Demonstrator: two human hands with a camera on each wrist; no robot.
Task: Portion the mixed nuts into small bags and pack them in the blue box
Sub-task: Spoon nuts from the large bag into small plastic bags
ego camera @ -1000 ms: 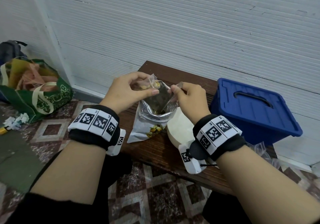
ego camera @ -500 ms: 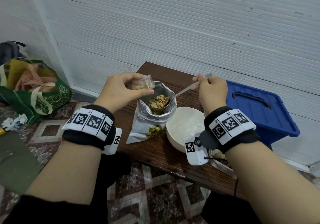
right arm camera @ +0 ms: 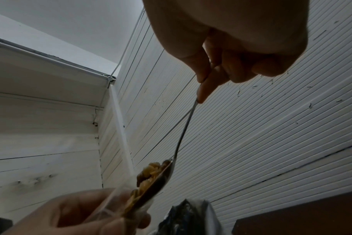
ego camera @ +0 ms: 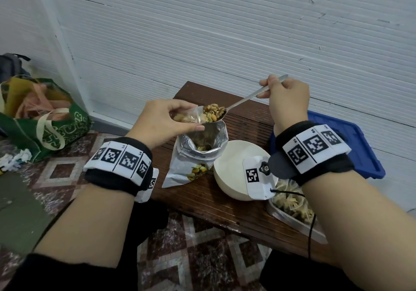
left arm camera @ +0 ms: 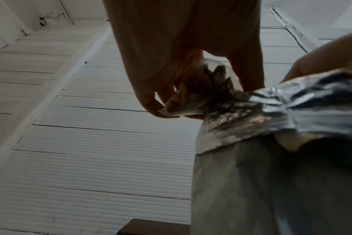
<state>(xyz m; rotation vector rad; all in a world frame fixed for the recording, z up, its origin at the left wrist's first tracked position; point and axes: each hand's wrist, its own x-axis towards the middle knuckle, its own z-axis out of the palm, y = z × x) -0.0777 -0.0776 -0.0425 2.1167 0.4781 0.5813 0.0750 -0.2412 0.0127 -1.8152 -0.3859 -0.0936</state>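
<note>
The dark wooden tabletop (ego camera: 243,202) runs from the middle of the head view toward the lower right. One blue box (ego camera: 351,153) sits at the right edge of the frame, its lid on, partly hidden behind the right wrist. At the far left, on the tiled floor, stands one green tote bag (ego camera: 56,128) with pale lettering too curled to read. One white bowl (ego camera: 229,169) lies at the centre, just right of one foil pouch of mixed nuts (ego camera: 198,155), which stands upright with its mouth open; its front shows a picture of nuts, but no writing is legible. One metal tray (ego camera: 290,214) of filled clear bags lies at the lower right, partly hidden by the right forearm.

The left hand (ego camera: 162,124) pinches one small clear bag (ego camera: 191,117) at its mouth between thumb and fingers (left arm camera: 153,105), just above the pouch; the bag opens toward the right of the frame and already holds some nuts. The right hand (ego camera: 286,101) has its fingers (right arm camera: 203,89) curled round the handle end of one spoon (ego camera: 245,99). Its long axis slopes from upper right down to centre, and its bowl, heaped with nuts (ego camera: 213,111), is at the bag's mouth.
</note>
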